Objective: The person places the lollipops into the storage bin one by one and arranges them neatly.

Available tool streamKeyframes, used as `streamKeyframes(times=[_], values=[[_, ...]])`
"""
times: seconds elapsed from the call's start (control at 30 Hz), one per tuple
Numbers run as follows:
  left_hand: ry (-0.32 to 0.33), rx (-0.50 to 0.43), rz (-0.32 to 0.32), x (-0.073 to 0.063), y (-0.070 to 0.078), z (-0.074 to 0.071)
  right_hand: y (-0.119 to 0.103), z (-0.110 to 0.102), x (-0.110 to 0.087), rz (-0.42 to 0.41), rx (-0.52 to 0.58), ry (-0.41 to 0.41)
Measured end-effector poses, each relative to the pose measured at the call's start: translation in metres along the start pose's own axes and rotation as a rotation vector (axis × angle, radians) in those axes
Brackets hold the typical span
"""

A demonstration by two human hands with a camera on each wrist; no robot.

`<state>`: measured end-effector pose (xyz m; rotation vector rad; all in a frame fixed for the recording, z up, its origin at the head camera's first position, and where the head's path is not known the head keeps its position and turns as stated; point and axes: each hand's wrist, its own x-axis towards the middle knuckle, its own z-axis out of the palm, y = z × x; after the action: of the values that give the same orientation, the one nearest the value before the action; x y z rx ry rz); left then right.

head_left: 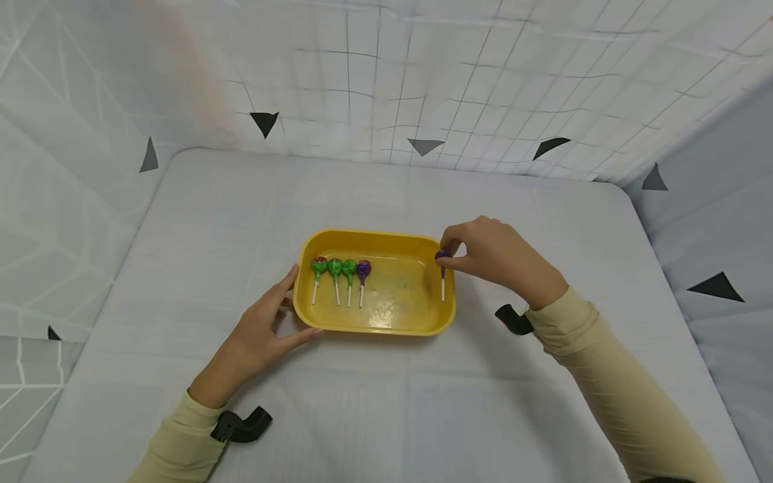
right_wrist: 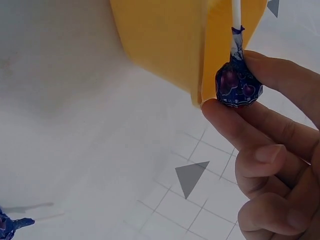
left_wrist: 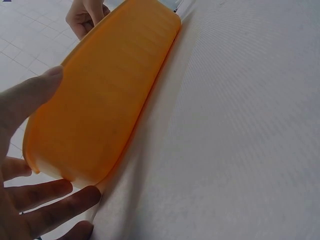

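A yellow tray holds a row of lollipops at its left end: green-wrapped ones and a purple one, sticks toward me. My left hand spreads around the tray's left end, thumb on the front side and fairly straight fingers at the end wall. Over the tray's right end, my right hand pinches a purple-blue lollipop by its wrapped head between thumb and fingers. In the head view its white stick points toward me, overlapping the tray's inside.
Another blue-wrapped lollipop appears at the lower left of the right wrist view. A white cloth covers the table. White sheets with grid lines and dark triangles rise behind and beside it. Black wrist bands sit on both sleeves.
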<state>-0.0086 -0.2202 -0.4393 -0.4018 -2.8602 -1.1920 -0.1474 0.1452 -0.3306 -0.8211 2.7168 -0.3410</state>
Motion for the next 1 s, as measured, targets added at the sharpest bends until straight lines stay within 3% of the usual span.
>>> streamKeyframes(times=[1.0], values=[[-0.007, 0.009, -0.004, 0.000, -0.002, 0.000, -0.029, 0.015, 0.032, -0.057, -0.056, -0.041]])
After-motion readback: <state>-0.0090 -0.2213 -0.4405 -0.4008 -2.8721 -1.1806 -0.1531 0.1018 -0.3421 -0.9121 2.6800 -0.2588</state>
